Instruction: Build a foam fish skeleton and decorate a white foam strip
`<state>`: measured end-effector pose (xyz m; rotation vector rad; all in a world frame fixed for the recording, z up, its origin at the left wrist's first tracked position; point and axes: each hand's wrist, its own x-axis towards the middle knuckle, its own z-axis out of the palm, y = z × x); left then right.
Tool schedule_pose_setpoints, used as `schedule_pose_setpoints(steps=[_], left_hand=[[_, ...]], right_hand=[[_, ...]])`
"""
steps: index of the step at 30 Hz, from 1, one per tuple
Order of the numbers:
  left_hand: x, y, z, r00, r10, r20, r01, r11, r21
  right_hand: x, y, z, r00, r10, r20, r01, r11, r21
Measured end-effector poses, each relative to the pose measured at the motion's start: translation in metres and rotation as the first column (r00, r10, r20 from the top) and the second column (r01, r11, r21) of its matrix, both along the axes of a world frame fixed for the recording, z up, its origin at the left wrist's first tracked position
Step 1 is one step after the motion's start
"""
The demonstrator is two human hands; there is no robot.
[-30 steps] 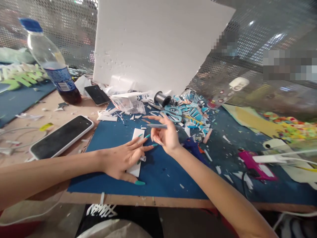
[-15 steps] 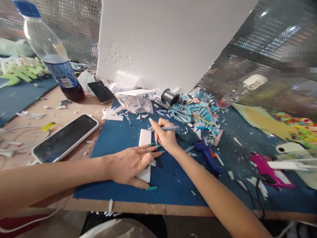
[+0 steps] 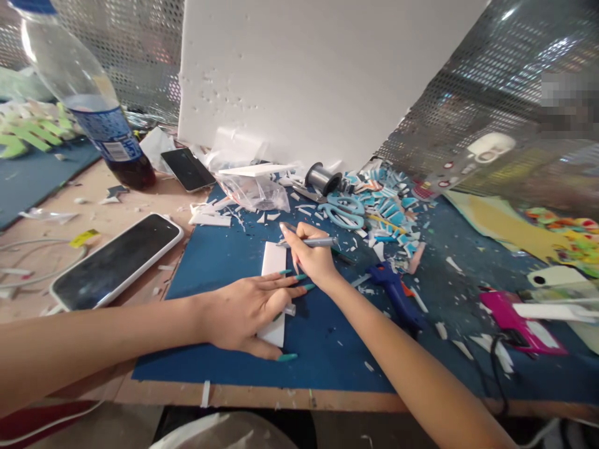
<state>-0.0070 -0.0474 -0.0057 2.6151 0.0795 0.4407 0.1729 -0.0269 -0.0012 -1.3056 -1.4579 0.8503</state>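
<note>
My left hand [image 3: 248, 308] lies across a narrow white foam board strip [image 3: 274, 259] on the blue mat [image 3: 219, 262]. Its outer fingers and thumb are spread, and the index finger is bent over a small translucent cap [image 3: 291, 309], which pokes out beside it. Just beyond those fingertips, my right hand [image 3: 311, 252] is closed around a slim grey pen-shaped craft knife [image 3: 325, 241]. The knife slants nearly level, its thin tip over the strip's right edge near the far end. Fingers partly hide the tip and the middle of the strip.
Light-blue scissors [image 3: 344, 212], a wire spool [image 3: 322, 179] and heaped foam scraps [image 3: 388, 206] lie beyond my right hand. A blue glue gun [image 3: 397, 293] rests to its right, a pink tool [image 3: 524, 321] farther off. Leftward are a phone [image 3: 116, 262] and a bottle [image 3: 105, 125].
The view has shifted slightly, so the bottle and phone appear farther left. Both hands keep nearly the same pose on the strip and the knife.
</note>
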Motion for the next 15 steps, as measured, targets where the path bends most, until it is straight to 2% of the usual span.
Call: schedule_pose_setpoints(steps=[15], left_hand=[[0.0005,0.0001,0.0016,1.000,0.005,-0.018,-0.005,1.000,0.008]], right_hand=[[-0.0002,-0.0001,0.0003,0.999,0.002,0.051,-0.003,0.999,0.036]])
